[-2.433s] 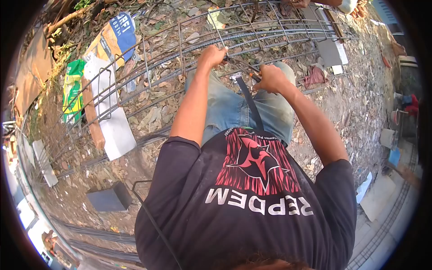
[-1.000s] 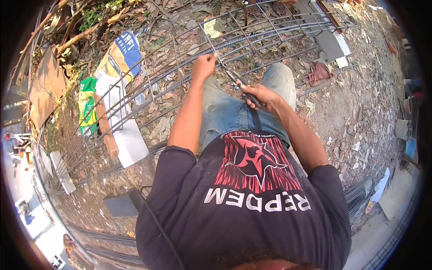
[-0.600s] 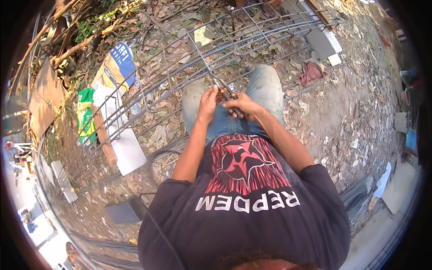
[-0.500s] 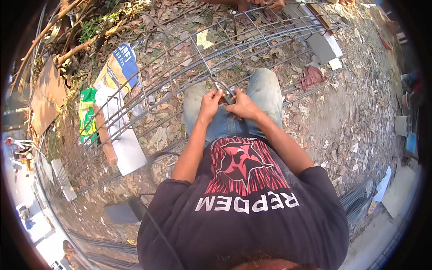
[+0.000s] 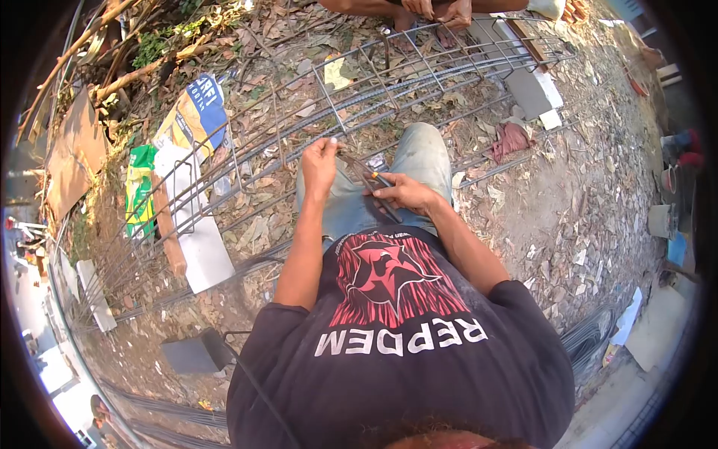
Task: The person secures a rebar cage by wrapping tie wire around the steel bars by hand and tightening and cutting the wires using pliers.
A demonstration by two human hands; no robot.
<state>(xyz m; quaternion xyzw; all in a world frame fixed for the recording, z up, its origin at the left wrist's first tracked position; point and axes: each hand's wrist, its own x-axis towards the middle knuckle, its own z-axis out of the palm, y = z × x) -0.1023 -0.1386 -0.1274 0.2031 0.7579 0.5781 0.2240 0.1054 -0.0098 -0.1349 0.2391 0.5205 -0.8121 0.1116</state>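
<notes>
My left hand (image 5: pixel 320 170) is raised beside the near edge of the rebar cage (image 5: pixel 340 112), thumb and fingers pinched together. Whatever sits in that pinch is too small to make out. My right hand (image 5: pixel 407 193) is closed around dark pliers (image 5: pixel 381 179) with a yellow mark, held over my lap. Their exact jaw shape is unclear. Thin dark lines run between the pliers and the cage's near bars. The cage, made of long bars with square stirrups, stretches across the ground past my knees.
Another person's hands (image 5: pixel 441 11) are at the cage's far side. At left lie a blue and yellow mortar bag (image 5: pixel 206 112), a green bag (image 5: pixel 140 191) and a white board (image 5: pixel 198 247). A reddish cloth (image 5: pixel 512 142) and a grey plate (image 5: pixel 529 93) are at right. Leaves cover the ground.
My hands, close together before, are now apart. The left has moved left and up, away from the pliers; the right has come slightly down with them. The other person's hands show more fully.
</notes>
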